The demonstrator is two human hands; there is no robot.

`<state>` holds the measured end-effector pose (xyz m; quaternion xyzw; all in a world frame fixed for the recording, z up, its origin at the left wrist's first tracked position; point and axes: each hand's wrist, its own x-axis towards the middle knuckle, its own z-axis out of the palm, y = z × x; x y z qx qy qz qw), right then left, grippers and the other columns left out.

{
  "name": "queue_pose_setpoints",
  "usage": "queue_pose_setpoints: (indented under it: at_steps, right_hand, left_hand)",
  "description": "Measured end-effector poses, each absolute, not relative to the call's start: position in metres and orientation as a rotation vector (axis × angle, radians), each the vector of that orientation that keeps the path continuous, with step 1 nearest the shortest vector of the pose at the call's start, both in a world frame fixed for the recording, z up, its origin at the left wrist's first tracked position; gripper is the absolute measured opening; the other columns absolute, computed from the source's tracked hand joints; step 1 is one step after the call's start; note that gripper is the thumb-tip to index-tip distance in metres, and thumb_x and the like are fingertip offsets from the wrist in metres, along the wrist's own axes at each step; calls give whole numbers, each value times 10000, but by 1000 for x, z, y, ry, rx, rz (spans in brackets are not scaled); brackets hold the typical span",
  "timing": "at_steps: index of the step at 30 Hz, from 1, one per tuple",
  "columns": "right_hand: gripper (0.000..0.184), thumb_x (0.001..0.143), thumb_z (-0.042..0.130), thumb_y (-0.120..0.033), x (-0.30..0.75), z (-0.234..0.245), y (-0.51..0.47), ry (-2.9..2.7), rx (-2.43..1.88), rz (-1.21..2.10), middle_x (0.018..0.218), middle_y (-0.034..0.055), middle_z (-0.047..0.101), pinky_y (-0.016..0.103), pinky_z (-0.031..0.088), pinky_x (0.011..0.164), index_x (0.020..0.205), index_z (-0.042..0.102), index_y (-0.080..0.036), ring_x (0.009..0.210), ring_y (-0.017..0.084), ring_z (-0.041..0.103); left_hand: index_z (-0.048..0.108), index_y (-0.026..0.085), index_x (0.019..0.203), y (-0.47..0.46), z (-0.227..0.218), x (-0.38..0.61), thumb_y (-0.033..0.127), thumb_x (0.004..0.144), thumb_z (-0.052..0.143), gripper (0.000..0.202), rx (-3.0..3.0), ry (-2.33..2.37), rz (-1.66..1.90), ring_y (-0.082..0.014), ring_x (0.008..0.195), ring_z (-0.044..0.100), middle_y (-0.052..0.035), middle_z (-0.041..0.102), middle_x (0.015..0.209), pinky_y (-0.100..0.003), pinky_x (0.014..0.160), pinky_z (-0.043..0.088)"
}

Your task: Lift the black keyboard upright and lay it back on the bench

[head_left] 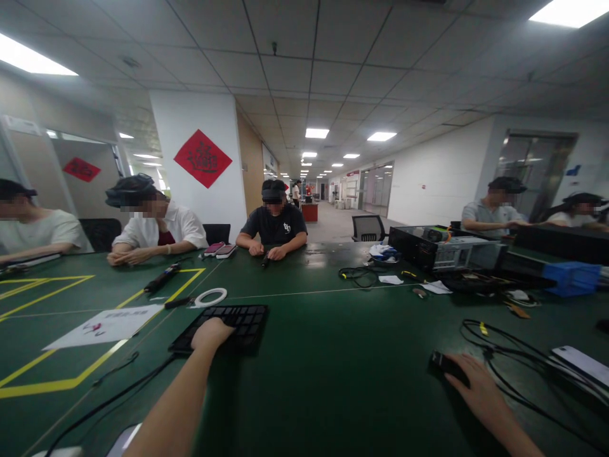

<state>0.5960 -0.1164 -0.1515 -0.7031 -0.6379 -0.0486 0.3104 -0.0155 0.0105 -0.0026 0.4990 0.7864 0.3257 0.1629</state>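
Observation:
My left hand (212, 333) rests on a flat black panel (250, 322) divided into a grid of squares. Its fingers point right over the squares and are partly hidden, so whether they grip anything is unclear. A black cable (128, 387) runs from beside the panel's near left corner to the lower left. On the right, my right hand (476, 384) closes round a small black block-like object (450, 368) with a pale mark on its far end. That object is at or just above the green tabletop (342, 381); its exact kind is not clear.
A white ring (210, 297) and a printed sheet (107, 325) lie left. Coiled black cables (504, 352) and a pale flat device (583, 363) are right. Farther back stand an opened computer case (442, 251) and blue bin (573, 279). Several people sit around the table.

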Motion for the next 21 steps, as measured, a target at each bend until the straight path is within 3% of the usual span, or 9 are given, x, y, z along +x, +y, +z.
queue_pose_setpoints:
  at_steps: [4,6,8,11,13,18,21]
  right_hand:
    - [464,664,540,-414,569,-137,-114,-1467,-1801,63,1048,167,677,536,428,956,1013,641,-124,1052,345,590]
    - [468,651,563,-399,531,-126,-109,-1387,-1736,220,1085,155,657,531,400,987,1027,633,-131,1080,337,569]
    - [457,687,569,-396,480,-114,-105,-1424,-1662,352,1150,97,639,479,448,955,1097,606,-198,1093,284,575]
    - [492,693,627,-326,405,-96,-108,-1373,-1359,900,1214,77,616,451,431,987,1167,560,-213,1098,252,583]
    - [478,704,643,-321,371,-89,-115,-1319,-1093,1140,1207,74,636,446,410,1018,1164,568,-212,1129,255,571]
    - [405,647,696,-440,358,-96,-125,-1223,-970,1349,1099,48,701,483,386,1031,1007,672,-255,1088,281,598]
    - [446,658,665,-490,364,-105,-123,-1313,-955,1334,1062,31,711,474,440,969,1045,659,-271,1057,273,612]
  left_hand:
    - [526,190,494,-10,-1,25,383,574,682,261,1513,2185,843,-397,838,621,-145,644,671,-447,737,448]
    - [598,176,626,-26,-4,58,448,648,633,275,1601,2080,892,-332,815,630,-120,661,746,-382,716,451]
    - [639,178,803,-47,-12,95,466,688,613,310,1703,1922,974,-265,841,626,-87,670,862,-315,721,450]
    - [634,131,947,-80,-31,142,424,665,672,408,1739,1530,1203,-254,833,601,-120,651,924,-319,724,446]
    - [634,145,945,-99,-45,161,401,643,708,403,1684,1391,1211,-240,784,587,-106,645,892,-320,700,444]
    - [626,174,958,-123,-65,166,345,657,710,356,1731,1281,1064,-240,840,566,-93,629,924,-329,756,428]
    - [634,185,959,-125,-67,162,327,645,723,356,1766,1229,994,-248,913,554,-93,628,978,-330,817,413]
